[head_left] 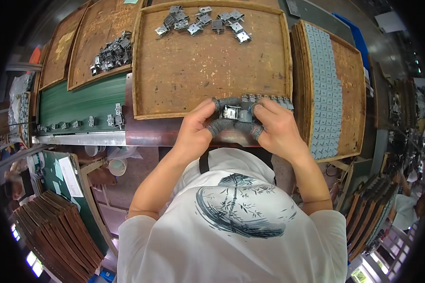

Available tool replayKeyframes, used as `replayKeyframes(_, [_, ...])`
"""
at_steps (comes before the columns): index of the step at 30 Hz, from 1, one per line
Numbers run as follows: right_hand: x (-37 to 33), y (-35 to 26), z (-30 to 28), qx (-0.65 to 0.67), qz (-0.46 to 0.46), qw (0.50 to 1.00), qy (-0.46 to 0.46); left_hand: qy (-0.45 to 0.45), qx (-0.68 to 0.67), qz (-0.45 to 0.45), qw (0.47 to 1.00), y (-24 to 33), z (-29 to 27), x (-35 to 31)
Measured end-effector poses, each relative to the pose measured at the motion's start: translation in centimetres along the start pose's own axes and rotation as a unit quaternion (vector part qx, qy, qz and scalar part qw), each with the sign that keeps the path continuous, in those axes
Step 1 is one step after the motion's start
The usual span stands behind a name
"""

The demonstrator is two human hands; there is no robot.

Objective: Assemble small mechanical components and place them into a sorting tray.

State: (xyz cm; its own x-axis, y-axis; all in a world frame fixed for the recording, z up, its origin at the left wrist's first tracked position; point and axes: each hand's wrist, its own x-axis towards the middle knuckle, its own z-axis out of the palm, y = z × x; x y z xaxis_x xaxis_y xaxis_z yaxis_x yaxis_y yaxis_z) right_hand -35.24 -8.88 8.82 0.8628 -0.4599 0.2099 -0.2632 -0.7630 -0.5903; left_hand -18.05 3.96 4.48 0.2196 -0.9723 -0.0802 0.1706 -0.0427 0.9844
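Pinching with left hand (pixel 196 125) and also right hand (pixel 277 126) a small shiny silver box-shaped metal part (pixel 231 112), at the near edge of the brown wooden tray (pixel 208 66), presumably light, stiff and slippery, so best to take by opposite side walls.

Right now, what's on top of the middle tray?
Metal parts lie along the tray's far side; more line up by its near right corner. What your right fingers cover there can't be seen.
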Motion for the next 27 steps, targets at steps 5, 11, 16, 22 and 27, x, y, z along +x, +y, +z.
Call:
replayKeyframes(5, [-0.7,0.9,1.3,-0.029,-0.007,0.999,0.039,0.003,-0.014,-0.008,1.000,-0.3,1.7,0.5])
replayKeyframes(11, [-1.3,1.1,4.3,-0.035,0.021,0.992,0.122,0.067,0.231,0.047,0.969,-0.4,3.1,1.0])
replayKeyframes(16, [-1.2,1.5,3.3,0.037,0.083,0.993,0.071,0.044,0.306,0.190,0.932,-1.9,2.4,2.1])
replayKeyframes(22, [-2.1,3.0,2.6,0.237,0.126,0.963,-0.028,-0.019,0.337,0.202,0.920,-2.0,3.1,1.8])
replayKeyframes(27, [-2.9,3.3,2.7,0.156,0.145,0.977,-0.020,-0.068,0.343,0.215,0.912,-2.7,2.6,2.5])
